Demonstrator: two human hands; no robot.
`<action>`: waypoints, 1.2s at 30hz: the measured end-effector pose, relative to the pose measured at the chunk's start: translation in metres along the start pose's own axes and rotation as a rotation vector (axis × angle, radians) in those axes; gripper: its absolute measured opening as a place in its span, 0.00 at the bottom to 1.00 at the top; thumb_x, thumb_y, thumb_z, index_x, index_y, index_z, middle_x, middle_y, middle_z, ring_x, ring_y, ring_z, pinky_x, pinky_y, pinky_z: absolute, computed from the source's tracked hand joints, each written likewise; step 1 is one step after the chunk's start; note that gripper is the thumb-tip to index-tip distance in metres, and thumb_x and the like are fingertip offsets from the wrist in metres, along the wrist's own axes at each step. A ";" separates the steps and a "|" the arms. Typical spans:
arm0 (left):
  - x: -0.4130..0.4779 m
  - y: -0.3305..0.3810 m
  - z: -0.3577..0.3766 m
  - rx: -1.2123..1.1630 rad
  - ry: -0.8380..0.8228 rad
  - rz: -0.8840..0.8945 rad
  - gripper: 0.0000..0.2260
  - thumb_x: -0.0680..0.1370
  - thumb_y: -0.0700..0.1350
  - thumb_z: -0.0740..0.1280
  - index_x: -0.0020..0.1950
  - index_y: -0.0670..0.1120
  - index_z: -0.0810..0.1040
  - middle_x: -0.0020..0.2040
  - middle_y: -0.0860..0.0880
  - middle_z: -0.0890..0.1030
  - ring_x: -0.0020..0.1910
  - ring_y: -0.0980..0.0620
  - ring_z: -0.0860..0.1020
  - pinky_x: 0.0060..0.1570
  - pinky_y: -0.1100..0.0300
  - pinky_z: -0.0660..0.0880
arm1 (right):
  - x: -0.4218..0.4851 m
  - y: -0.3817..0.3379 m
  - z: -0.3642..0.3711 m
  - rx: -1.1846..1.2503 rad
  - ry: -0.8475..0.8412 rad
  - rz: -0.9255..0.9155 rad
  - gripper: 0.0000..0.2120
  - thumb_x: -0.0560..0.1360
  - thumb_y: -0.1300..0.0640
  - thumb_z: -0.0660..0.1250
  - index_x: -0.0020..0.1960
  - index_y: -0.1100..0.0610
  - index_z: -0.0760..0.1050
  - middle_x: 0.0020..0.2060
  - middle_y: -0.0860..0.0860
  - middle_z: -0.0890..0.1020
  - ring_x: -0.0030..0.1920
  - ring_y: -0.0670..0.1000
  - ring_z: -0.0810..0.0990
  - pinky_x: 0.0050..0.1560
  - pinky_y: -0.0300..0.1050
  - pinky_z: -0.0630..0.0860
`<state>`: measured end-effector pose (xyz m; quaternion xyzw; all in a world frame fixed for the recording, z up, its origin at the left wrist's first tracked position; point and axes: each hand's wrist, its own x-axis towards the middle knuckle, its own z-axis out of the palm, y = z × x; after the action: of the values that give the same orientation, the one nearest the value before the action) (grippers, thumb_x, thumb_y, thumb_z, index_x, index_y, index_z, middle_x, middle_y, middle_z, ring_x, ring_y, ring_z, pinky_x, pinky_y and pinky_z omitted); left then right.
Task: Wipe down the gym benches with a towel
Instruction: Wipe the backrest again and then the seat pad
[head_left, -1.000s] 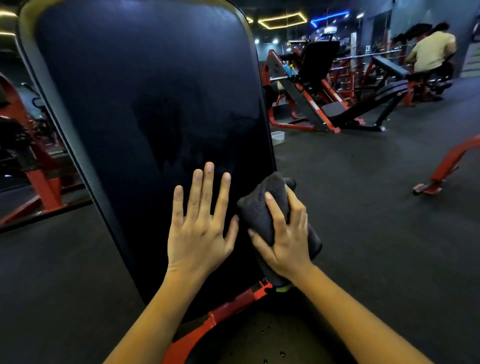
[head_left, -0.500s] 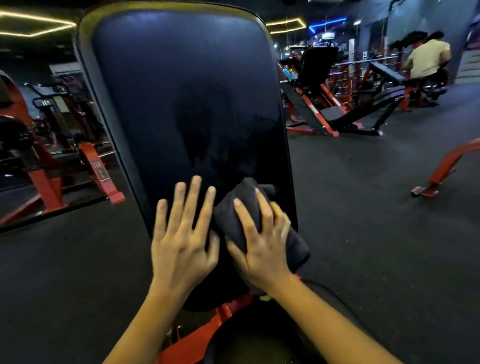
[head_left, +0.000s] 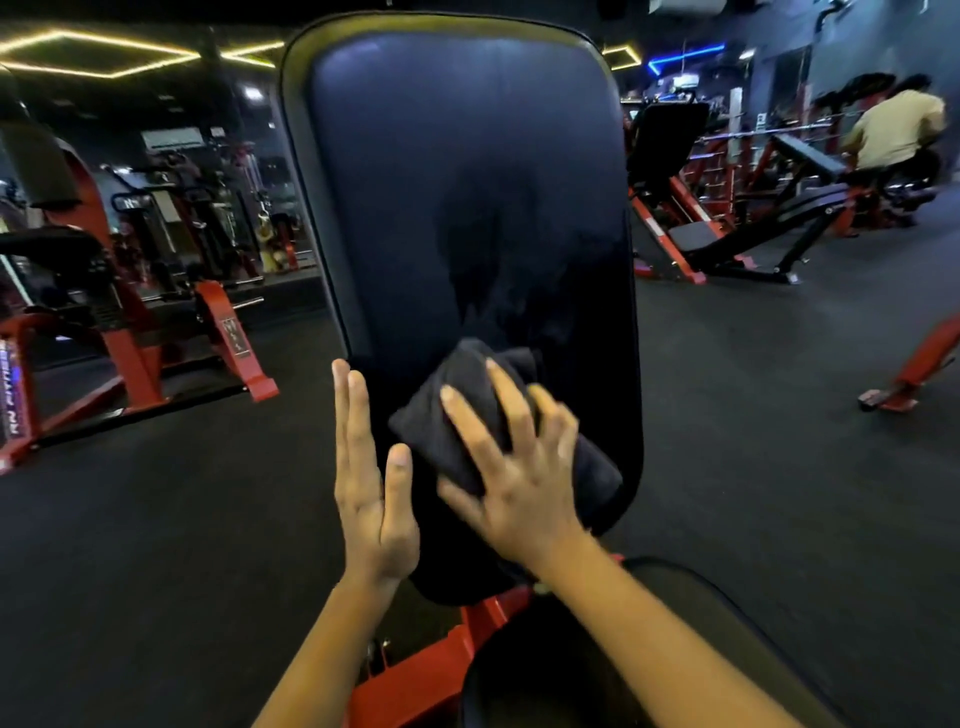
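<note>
- Pressing the bunched dark grey cloth towel (head_left: 467, 369) against the tall navy padded vinyl backrest (head_left: 457, 182) is the step in hand, as we judge it. The towel sits low on the pad, a little right of its middle and well below the rounded top.
- Our right hand (head_left: 519, 467) lies on top of the towel with its fingers spread wide and the thumb at the cloth's lower edge, so it pushes rather than clutches. A broad, flat palm suits this, since it puts more cloth on the vinyl with each pass.
- Our left hand (head_left: 371, 478) holds nothing. Its fingers are straight and together, edge-on beside the backrest's left border, and we cannot tell whether it touches the pad. Laid on that border, it would steady the upright while the other hand rubs.
- We judge long, overlapping strokes best, because most of the pad lies above the towel. The olive piping round the rim probably wants its own pass.
- A darker streaky patch (head_left: 483, 260) shows in the middle of the pad. We cannot say whether it is damp or only a reflection, but it deserves a wipe.
- The towel is thick and bunched, so we would refold it to a fresh face before going on to the black seat pad (head_left: 530, 675) nearest us, beside the red steel frame (head_left: 431, 670).
- The vinyl looks slick to us, so firm pressure should let the cloth bite and not skate.
</note>
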<state>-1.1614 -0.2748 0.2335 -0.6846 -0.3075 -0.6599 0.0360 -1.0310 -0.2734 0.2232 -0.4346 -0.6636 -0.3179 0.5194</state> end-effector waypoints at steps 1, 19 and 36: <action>-0.001 0.000 0.000 -0.054 0.024 -0.035 0.27 0.83 0.54 0.51 0.74 0.37 0.54 0.77 0.41 0.53 0.76 0.52 0.52 0.73 0.61 0.52 | 0.014 0.005 0.001 -0.019 0.032 0.019 0.27 0.75 0.38 0.57 0.71 0.47 0.62 0.70 0.55 0.63 0.60 0.62 0.69 0.56 0.59 0.69; -0.040 -0.006 -0.020 -0.323 -0.068 -0.185 0.22 0.82 0.51 0.54 0.73 0.42 0.59 0.76 0.54 0.59 0.75 0.50 0.57 0.73 0.52 0.58 | 0.020 0.008 0.004 0.078 0.174 0.832 0.32 0.75 0.35 0.53 0.74 0.50 0.62 0.72 0.58 0.65 0.64 0.64 0.67 0.58 0.66 0.69; -0.087 -0.004 -0.028 -0.501 -0.091 -0.399 0.24 0.81 0.58 0.53 0.73 0.46 0.60 0.74 0.48 0.62 0.75 0.52 0.58 0.72 0.54 0.58 | -0.049 0.009 0.005 0.003 -0.014 0.352 0.28 0.79 0.39 0.53 0.73 0.52 0.56 0.67 0.57 0.60 0.61 0.62 0.65 0.54 0.64 0.71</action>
<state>-1.1826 -0.3164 0.1547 -0.6273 -0.2649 -0.6777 -0.2776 -1.0205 -0.2771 0.1743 -0.5455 -0.5815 -0.2178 0.5629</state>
